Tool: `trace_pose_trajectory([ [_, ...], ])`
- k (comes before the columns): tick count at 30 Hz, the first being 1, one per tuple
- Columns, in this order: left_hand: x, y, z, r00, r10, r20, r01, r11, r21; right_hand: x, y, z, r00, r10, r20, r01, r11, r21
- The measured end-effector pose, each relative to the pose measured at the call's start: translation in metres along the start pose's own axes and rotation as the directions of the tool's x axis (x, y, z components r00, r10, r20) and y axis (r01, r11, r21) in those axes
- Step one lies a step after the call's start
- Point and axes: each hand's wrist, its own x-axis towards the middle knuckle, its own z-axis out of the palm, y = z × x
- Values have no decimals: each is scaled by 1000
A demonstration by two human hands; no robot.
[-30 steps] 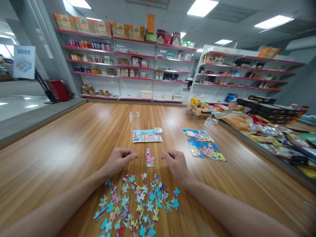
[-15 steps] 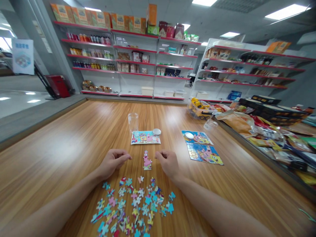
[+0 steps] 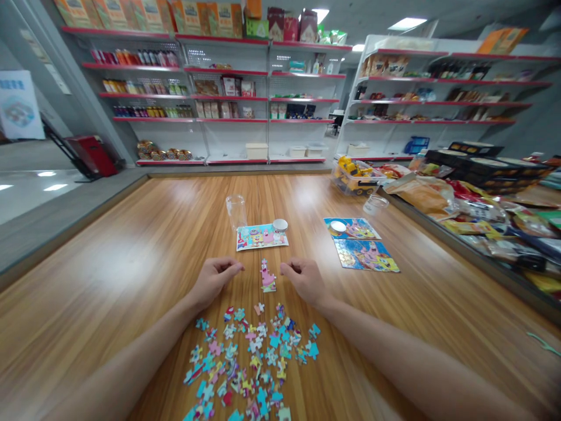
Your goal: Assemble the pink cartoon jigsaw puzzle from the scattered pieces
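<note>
A small joined cluster of pink puzzle pieces lies on the wooden table between my two hands. My left hand rests just left of it, fingers curled, holding nothing. To its right my right hand rests in the same way, fingers curled and empty. Several loose blue, pink and yellow puzzle pieces are scattered between my forearms. A cartoon reference picture lies beyond the cluster, with a white lid at its corner and a clear jar behind it.
Two more cartoon puzzle pictures lie to the right, one with a white lid on it, near a tipped clear jar. A yellow toy truck in a box and packaged goods line the right edge. Store shelves stand behind.
Both hands stay curled either side of the pink cluster. The view has tilted down a little, so the table contents sit slightly higher in frame.
</note>
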Motion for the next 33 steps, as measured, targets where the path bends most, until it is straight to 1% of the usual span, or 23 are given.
trace_pose_trajectory([
  [3, 7, -7, 3, 1000, 5, -22, -5, 1000, 24, 0, 1, 1, 1000, -15, 7, 15, 999, -35],
  [7, 10, -12, 5, 998, 63, -21, -60, 992, 108, 0, 2, 0, 999, -24, 29, 26, 997, -69],
  [10, 9, -10, 4, 991, 126, 46, -132, 979, 152, 0, 2, 0, 994, -62, 84, 72, 990, -117],
  [12, 6, -7, 3, 971, 201, 130, -222, 960, 172, 0, 4, 0, 986, -90, 139, 112, 980, -164],
  [13, 4, -5, 3, 946, 261, 192, -296, 937, 187, -1, 4, 0, 982, -99, 162, 128, 974, -184],
  [14, 3, -4, 3, 908, 324, 264, -381, 902, 204, -1, 5, 0, 979, -104, 177, 139, 970, -198],
  [16, 1, -1, 3, 803, 424, 419, -548, 801, 240, -2, 7, 0, 977, -106, 186, 144, 968, -204],
  [17, 0, 0, 3, 753, 442, 487, -608, 751, 259, -2, 8, 0, 977, -107, 185, 144, 969, -202],
  [18, 0, 0, 3, 718, 436, 543, -643, 713, 278, -2, 8, 0, 977, -108, 184, 144, 969, -199],
  [19, 0, 1, 3, 690, 417, 591, -667, 683, 297, -2, 8, 0, 977, -109, 185, 145, 970, -196],
  [21, 0, 1, 3, 654, 371, 659, -693, 643, 326, -2, 9, -1, 976, -107, 190, 145, 969, -202],
  [23, 1, 1, 4, 649, 335, 683, -691, 636, 344, -3, 8, -1, 973, -103, 206, 150, 962, -228],
  [27, 1, -2, 3, 695, 317, 645, -648, 666, 370, -4, 6, -2, 962, -116, 248, 189, 937, -294],
  [29, 1, -5, 3, 706, 320, 631, -638, 675, 372, -5, 5, -3, 955, -130, 266, 213, 926, -313],
  [33, 1, -6, 3, 697, 358, 621, -661, 657, 363, -5, 5, -4, 944, -150, 293, 249, 908, -338],
])
